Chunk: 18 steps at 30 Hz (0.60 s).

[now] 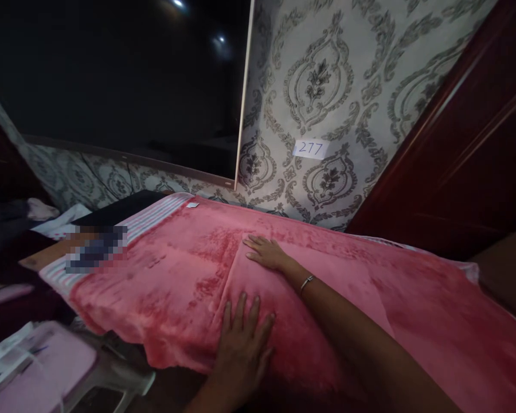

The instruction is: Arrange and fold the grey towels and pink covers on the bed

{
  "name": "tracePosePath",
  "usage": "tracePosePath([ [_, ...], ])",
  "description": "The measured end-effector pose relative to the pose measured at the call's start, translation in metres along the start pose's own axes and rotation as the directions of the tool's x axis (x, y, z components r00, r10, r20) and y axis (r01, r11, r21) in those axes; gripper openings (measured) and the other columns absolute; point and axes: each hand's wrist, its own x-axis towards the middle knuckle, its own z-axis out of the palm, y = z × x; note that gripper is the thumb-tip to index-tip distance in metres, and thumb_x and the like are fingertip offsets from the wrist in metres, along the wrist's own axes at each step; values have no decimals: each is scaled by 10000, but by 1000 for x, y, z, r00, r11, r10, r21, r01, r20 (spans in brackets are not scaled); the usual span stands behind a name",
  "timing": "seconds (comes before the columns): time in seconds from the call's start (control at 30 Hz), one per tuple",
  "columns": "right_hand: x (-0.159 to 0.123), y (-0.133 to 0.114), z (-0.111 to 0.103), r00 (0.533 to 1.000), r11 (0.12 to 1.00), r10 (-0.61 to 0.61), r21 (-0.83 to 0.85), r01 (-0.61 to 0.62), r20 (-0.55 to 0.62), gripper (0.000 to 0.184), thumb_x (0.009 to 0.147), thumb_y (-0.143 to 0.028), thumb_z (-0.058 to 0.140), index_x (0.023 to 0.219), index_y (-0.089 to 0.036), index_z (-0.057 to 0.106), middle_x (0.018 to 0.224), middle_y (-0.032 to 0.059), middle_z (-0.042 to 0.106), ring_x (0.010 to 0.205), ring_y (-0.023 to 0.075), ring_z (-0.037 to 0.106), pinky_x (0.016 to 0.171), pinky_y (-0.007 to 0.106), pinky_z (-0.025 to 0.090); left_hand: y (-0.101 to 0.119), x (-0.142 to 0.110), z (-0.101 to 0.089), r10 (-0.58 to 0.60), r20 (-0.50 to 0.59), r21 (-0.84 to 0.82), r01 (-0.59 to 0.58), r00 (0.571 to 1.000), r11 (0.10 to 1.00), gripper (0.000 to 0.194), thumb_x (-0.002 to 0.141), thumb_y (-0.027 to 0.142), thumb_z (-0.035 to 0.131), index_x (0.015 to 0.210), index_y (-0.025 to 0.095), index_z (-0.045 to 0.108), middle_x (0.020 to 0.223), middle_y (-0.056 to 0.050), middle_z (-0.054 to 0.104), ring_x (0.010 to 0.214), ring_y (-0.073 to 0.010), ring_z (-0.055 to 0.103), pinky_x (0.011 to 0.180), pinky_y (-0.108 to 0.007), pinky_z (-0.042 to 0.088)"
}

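Note:
A pink plush blanket [176, 275] lies spread over a long raised surface along the wall, its front edge hanging in waves. Across it, near the middle, runs a raised fold line, and a blue-and-white striped strip [155, 215] borders its left end. My left hand [243, 341] rests palm down on the blanket near the front edge, fingers spread. Farther back, my right hand [264, 252] lies flat on the pile beside the fold, with fingers stretched out and a silver bracelet [307, 281] on the wrist. Neither hand grips anything visible.
A large dark TV [124, 86] hangs above the blanket's left part. A paper label reading 277 [310, 149] is stuck to the patterned wallpaper. Dark red wood [464, 132] stands at right. A pink stool [55, 361] with papers sits lower left. A pixelated patch covers something beside the striped border.

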Motion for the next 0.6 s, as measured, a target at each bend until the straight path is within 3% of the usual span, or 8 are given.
tracePosePath([
  [0.13,13,3,5,996,995,80,56,-79,-25,643,1040,-602,307,1625,-336,270,1697,64,239,1543,300,243,1205,605,246,0,-4,11,-21,-20,-49,20,1000,999,617,884,512,667,1458,308,572,1607,-93,447,1556,-378,212,1257,-595,90],
  [0.37,10,3,14,989,995,71,81,-61,-128,636,1036,-624,319,1609,-350,306,1687,69,270,1525,304,279,1197,586,277,-4,-5,18,-36,-18,-91,34,999,995,636,868,501,691,1462,310,569,1643,-102,388,1568,-377,181,1266,-596,73],
  [0.47,9,-1,3,990,994,80,79,-71,-115,639,1041,-605,327,1617,-330,294,1691,76,257,1529,308,271,1211,580,255,-7,-1,13,-19,-30,-95,16,999,995,650,881,453,686,1495,309,532,1650,-100,375,1572,-369,173,1268,-598,76],
  [0.6,-5,-11,-21,990,992,109,72,-102,-91,643,1045,-579,362,1628,-323,265,1718,66,148,1567,316,154,1237,606,164,-10,4,11,29,-27,-32,-30,999,999,709,904,284,617,1578,329,401,1658,-83,357,1582,-349,141,1262,-631,116],
])
